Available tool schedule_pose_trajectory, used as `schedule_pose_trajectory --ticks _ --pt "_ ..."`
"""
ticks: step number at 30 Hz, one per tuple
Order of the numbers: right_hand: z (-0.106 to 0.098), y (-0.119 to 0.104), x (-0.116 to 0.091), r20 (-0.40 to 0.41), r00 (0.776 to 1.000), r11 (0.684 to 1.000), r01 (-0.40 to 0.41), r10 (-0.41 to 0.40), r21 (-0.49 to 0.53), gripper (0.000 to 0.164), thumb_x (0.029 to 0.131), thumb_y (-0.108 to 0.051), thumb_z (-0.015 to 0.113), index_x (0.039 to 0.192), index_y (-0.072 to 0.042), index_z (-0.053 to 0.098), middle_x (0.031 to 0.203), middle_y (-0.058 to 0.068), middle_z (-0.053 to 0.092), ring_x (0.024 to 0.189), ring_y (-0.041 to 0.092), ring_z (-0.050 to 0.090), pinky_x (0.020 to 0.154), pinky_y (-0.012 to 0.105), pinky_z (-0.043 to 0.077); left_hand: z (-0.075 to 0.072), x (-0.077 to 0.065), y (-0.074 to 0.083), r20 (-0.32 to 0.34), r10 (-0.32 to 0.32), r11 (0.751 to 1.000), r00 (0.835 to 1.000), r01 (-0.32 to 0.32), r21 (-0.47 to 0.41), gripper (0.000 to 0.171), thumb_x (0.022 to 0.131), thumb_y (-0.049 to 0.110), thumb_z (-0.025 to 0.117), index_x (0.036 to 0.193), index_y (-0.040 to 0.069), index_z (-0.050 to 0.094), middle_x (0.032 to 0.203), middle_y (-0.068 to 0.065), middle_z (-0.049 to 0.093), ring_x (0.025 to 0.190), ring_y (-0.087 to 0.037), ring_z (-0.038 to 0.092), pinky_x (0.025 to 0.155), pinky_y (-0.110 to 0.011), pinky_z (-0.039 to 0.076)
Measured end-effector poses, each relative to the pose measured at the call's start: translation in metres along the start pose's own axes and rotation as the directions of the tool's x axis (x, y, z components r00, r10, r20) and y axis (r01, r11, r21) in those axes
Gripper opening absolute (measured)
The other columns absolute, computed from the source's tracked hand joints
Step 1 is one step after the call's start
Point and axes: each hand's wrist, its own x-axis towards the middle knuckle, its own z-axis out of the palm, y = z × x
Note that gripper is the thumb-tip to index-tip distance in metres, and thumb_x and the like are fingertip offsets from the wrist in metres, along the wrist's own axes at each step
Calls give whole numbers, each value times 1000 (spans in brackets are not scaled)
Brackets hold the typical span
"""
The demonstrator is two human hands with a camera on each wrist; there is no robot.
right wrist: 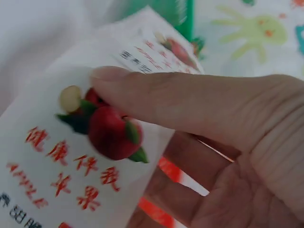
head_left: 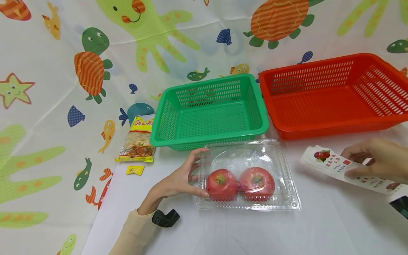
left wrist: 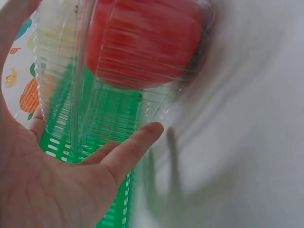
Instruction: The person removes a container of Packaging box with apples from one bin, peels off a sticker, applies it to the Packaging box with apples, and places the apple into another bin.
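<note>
A clear plastic clamshell box (head_left: 239,156) lies on the white table, its lid down. Inside sit two round red fruits, a left one (head_left: 222,185) and a right one (head_left: 256,184), which look like tomatoes or apples. My left hand (head_left: 181,180) is spread along the box's left side, thumb near the front corner and fingers towards the back. One fingertip (left wrist: 154,129) meets the box's edge in the left wrist view. To the right of the box, my right hand (head_left: 379,159) pinches a white paper strip (head_left: 331,164) printed with apples and red writing. The thumb (right wrist: 133,88) covers part of one print.
A green basket (head_left: 210,140) stands behind the box, and a red basket (head_left: 344,128) is next to it at the right. On the left lie a yellow food packet (head_left: 138,141) and a small yellow sachet (head_left: 135,170). A patterned cloth (head_left: 41,106) hangs behind.
</note>
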Motion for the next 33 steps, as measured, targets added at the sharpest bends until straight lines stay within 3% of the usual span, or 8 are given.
schedule_pose_trajectory --ticks 5,11,16,18,22,27,33 --pt "-9 -36 -2 -234 970 996 75 -60 56 44 66 -7 98 103 -2 75 101 8 72 77 14 66 61 35 63 0 0 -1 2 1 1000 1000 -1 -25 114 77 23 95 162 32 19 168 -4 16 154 -42 21 116 -69 33" --pt "-28 -75 9 -292 953 976 135 -82 168 30 78 -6 91 106 -10 80 98 3 76 73 12 69 61 19 56 -1 -2 0 -4 -3 1000 1000 3 -27 113 78 25 95 162 33 19 169 -4 16 154 -42 21 116 -69 33" --pt "-43 -113 23 -403 908 927 243 -115 284 35 80 -10 91 112 -19 80 99 -1 78 75 14 74 62 23 59 0 -1 0 -2 -1 1000 1000 1 -31 114 78 28 95 162 32 18 169 -6 16 154 -42 21 115 -70 32" --pt "-49 -129 30 -403 910 896 256 -96 364 36 82 -17 91 116 -20 79 101 -4 78 82 14 75 65 26 61 1 -1 1 1 -1 999 1000 1 -34 114 78 28 95 163 32 18 169 -7 16 154 -42 21 116 -69 32" --pt "-56 -155 37 -349 937 838 217 -34 501 46 86 -32 89 128 -20 74 110 -4 78 93 17 75 74 28 62 2 1 4 14 5 999 1000 -4 -38 116 78 25 95 163 31 17 169 -10 16 153 -42 22 116 -69 32" --pt "-56 -173 47 -337 940 768 252 -50 589 46 90 -32 85 133 -19 72 113 -1 78 97 19 75 80 27 62 3 0 7 15 3 1000 1000 -2 -30 116 78 23 95 163 31 16 168 -11 16 153 -41 24 117 -68 33" --pt "-46 -178 61 -327 944 694 266 -46 669 50 95 -28 80 140 -13 66 115 -1 78 99 14 76 83 24 61 3 -3 7 11 -16 1000 1000 16 -7 116 78 24 95 163 33 16 168 -8 16 152 -41 24 116 -67 34"
